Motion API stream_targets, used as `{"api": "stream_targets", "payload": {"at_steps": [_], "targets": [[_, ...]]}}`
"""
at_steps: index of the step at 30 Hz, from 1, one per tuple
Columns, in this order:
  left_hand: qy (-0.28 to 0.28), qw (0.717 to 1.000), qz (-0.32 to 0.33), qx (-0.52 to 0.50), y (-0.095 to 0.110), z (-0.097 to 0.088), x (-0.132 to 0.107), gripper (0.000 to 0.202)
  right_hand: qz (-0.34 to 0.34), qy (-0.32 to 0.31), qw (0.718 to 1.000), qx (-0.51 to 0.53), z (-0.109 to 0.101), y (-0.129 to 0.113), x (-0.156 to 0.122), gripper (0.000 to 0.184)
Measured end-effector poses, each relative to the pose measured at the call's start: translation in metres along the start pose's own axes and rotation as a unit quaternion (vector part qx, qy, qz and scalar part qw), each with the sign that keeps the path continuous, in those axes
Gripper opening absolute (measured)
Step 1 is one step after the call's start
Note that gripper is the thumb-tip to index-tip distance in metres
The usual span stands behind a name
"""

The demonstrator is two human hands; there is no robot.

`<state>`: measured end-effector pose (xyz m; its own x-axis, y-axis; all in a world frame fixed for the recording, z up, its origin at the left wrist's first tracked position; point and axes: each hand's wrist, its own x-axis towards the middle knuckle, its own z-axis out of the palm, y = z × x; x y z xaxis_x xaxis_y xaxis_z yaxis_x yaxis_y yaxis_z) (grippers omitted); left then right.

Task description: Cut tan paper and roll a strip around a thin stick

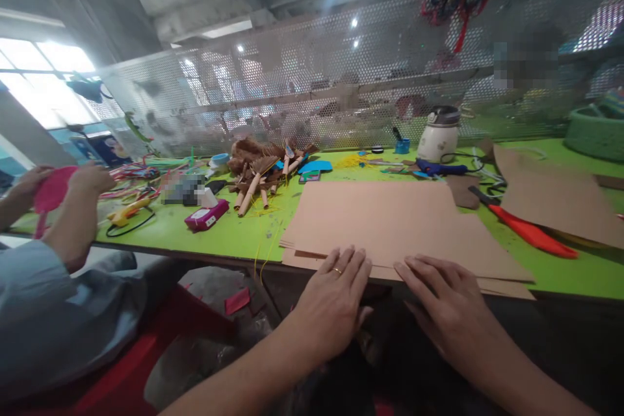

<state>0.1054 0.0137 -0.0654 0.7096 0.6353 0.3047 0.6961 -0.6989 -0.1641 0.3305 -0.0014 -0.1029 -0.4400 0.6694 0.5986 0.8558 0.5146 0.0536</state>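
Note:
Several large sheets of brown paper (375,218) lie in an uneven stack over the front edge of the green table. My left hand (336,292), a ring on one finger, rests its outstretched fingers on the stack's near edge, the thumb below the edge. To its right, my right hand (443,292) touches the same edge with its fingers extended and thumb apart. Neither hand is wrapped round anything. Right of the stack lies a tool with a red handle (533,231), partly beside another brown sheet (556,192).
A co-worker's hands (85,179) hold a pink piece (56,188) at left. Rolled brown paper pieces (251,195), a purple tissue pack (207,214), a yellow glue gun (129,211), a blue glue gun (439,168) and a white jug (439,136) stand or lie on the green table (244,234).

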Motion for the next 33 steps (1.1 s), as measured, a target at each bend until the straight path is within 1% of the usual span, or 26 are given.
{"api": "stream_targets", "payload": {"at_steps": [4, 6, 8, 9, 10, 12, 13, 15, 16, 19, 21, 23, 27, 33], "targets": [[-0.013, 1.0, -0.007, -0.002, -0.011, -0.003, -0.009, 0.071, -0.002, -0.006, 1.0, -0.009, -0.001, 0.0, 0.0, 0.039], [-0.025, 0.999, 0.002, -0.021, -0.021, -0.011, -0.013, 0.074, -0.003, -0.007, 1.0, -0.01, -0.001, 0.001, 0.0, 0.04], [-0.029, 0.999, 0.007, -0.045, -0.036, -0.022, -0.018, 0.074, -0.004, -0.007, 1.0, -0.008, -0.001, 0.0, 0.001, 0.041], [-0.021, 0.998, -0.001, -0.055, -0.045, -0.028, -0.022, 0.07, -0.005, -0.007, 1.0, -0.006, 0.0, 0.0, 0.001, 0.042], [0.001, 0.998, -0.03, -0.057, -0.053, -0.033, -0.025, 0.063, -0.004, -0.006, 1.0, -0.004, 0.0, 0.0, 0.001, 0.042], [0.065, 0.994, -0.071, -0.058, -0.066, -0.041, -0.033, 0.048, 0.002, -0.007, 1.0, 0.0, 0.0, -0.001, 0.001, 0.042], [0.097, 0.99, -0.086, -0.057, -0.069, -0.042, -0.036, 0.042, 0.005, -0.007, 1.0, 0.001, 0.0, -0.002, 0.001, 0.042], [0.135, 0.986, -0.083, -0.053, -0.066, -0.04, -0.041, 0.036, 0.01, -0.008, 1.0, 0.002, -0.001, -0.004, 0.002, 0.043], [0.136, 0.987, -0.069, -0.048, -0.06, -0.037, -0.042, 0.036, 0.012, -0.012, 1.0, 0.002, -0.002, -0.005, 0.002, 0.044], [0.096, 0.995, -0.009, -0.024, -0.033, -0.023, -0.039, 0.044, 0.021, -0.032, 0.999, -0.01, -0.004, -0.01, 0.006, 0.053], [0.066, 0.998, -0.003, -0.003, -0.017, -0.014, -0.034, 0.054, 0.023, -0.046, 0.998, -0.031, -0.004, -0.014, 0.009, 0.062], [0.047, 0.999, -0.006, 0.014, -0.007, -0.006, -0.031, 0.064, 0.022, -0.054, 0.997, -0.054, -0.004, -0.016, 0.011, 0.067], [0.031, 0.999, -0.02, 0.039, -0.003, 0.003, -0.029, 0.072, 0.014, -0.07, 0.994, -0.079, -0.003, -0.017, 0.014, 0.068], [0.024, 0.998, -0.03, 0.04, -0.005, 0.006, -0.031, 0.071, 0.006, -0.087, 0.993, -0.085, -0.003, -0.015, 0.017, 0.067]]}}
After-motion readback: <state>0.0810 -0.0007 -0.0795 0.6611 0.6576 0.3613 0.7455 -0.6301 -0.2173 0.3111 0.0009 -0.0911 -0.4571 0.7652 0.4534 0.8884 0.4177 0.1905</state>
